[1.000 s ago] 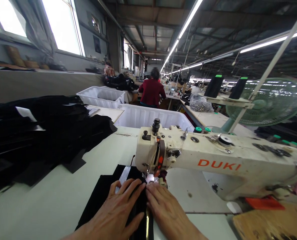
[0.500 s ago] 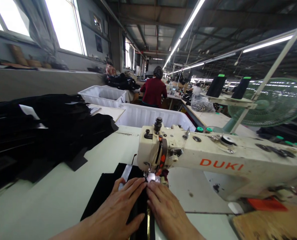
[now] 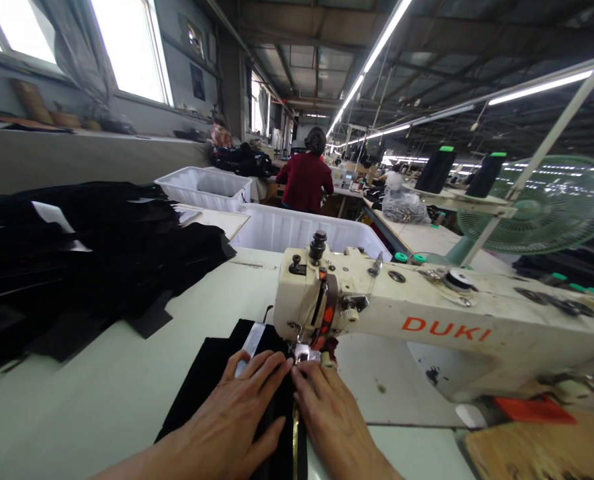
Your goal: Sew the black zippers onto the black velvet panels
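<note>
Matte black cloth [image 3: 201,380] lies short of the smooth table's [image 3: 121,400] far edge; the left hand [image 3: 241,408] lies flat on it, thumb splayed; the right hand [image 3: 329,408], fingers together, flanks a shiny gold strip [image 3: 295,440].

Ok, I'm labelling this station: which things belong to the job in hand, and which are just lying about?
In use:
black fabric, left hand on it, right hand at its edge
gold strip
sewing machine

Seemingly just lying about:
green fan
orange piece
wooden board
</note>
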A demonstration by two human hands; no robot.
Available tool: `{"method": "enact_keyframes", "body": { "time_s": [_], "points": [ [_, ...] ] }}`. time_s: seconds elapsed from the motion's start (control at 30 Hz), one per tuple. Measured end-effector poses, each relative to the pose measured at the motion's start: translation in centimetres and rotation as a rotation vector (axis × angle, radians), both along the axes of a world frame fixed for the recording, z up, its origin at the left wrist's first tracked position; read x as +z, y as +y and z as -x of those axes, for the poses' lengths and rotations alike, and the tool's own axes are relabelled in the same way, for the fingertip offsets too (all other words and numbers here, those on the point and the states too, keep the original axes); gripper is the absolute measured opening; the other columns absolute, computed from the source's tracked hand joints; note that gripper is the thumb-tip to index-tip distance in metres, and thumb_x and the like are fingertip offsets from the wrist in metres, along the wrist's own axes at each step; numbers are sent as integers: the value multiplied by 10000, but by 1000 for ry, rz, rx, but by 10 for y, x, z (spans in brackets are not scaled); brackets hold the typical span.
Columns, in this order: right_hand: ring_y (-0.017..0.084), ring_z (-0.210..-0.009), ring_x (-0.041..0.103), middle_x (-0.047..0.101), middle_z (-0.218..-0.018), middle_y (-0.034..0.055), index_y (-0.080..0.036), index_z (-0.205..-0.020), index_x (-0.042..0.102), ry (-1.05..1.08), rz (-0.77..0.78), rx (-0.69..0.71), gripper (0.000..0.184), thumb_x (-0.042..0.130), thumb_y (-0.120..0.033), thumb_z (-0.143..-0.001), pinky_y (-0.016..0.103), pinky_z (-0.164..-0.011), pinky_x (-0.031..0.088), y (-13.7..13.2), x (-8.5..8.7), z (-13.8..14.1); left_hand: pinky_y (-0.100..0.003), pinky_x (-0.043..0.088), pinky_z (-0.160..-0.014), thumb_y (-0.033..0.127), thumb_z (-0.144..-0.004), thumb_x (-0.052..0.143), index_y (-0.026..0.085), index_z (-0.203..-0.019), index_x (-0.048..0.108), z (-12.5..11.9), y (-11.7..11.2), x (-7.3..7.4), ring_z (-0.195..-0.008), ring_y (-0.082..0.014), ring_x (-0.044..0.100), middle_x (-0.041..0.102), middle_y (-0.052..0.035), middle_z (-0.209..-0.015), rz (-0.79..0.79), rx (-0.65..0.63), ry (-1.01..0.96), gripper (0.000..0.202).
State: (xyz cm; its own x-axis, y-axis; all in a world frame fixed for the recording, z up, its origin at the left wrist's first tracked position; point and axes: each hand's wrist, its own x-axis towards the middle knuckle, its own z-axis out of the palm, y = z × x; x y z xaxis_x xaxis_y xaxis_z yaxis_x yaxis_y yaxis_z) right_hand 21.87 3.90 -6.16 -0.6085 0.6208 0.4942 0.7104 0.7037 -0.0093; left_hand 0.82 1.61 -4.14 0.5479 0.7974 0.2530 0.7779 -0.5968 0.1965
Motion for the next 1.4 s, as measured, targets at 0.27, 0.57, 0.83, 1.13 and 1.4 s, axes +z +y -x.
{"method": "enact_keyframes", "body": {
  "time_s": [0.27, 0.57, 0.83, 1.13, 1.4],
  "points": [
    [284, -1137, 632, 653, -1273, 105, -139, -1306, 582, 0, 25, 22, 477, 550, -12, -847, 415, -954, 573, 2, 0, -3, -588, 303, -1121, 297, -946, 534, 206, -1494, 383, -1, 1, 3, -1369, -319, 414, 450, -103, -1507, 46, 7, -7, 576],
    [283, -1170, 625, 631, -1323, 108, -133, -1315, 586, -18, 30, 46, 494, 568, -12, -836, 411, -977, 560, 3, -1, -7, -571, 303, -1131, 270, -946, 537, 221, -1512, 336, -2, -1, 1, -1366, -303, 423, 444, -80, -1516, 13, 3, -28, 603],
    [282, -1183, 623, 628, -1328, 113, -118, -1329, 572, -22, -6, 53, 534, 567, 8, -809, 409, -979, 558, 5, -1, -8, -570, 321, -1128, 255, -927, 549, 198, -1496, 369, 0, 3, 4, -1333, -314, 473, 484, -106, -1483, -40, -16, -35, 599],
    [273, -1220, 595, 603, -1359, 121, -129, -1361, 546, -69, 40, 64, 554, 518, 7, -825, 435, -1007, 538, 4, -3, -11, -593, 329, -1116, 243, -944, 536, 173, -1489, 369, -1, 4, 7, -1357, -318, 447, 464, -122, -1496, -39, -49, 1, 574],
    [227, -1307, 509, 568, -1391, 118, -162, -1346, 553, 62, 256, 14, 551, 453, 3, -829, 454, -1097, 444, -8, 18, -11, -585, 210, -1163, 387, -1038, 423, 184, -1529, 298, -2, -23, 23, -1465, -289, 241, 315, -125, -1577, 111, -60, 66, 546]
  ]
}}
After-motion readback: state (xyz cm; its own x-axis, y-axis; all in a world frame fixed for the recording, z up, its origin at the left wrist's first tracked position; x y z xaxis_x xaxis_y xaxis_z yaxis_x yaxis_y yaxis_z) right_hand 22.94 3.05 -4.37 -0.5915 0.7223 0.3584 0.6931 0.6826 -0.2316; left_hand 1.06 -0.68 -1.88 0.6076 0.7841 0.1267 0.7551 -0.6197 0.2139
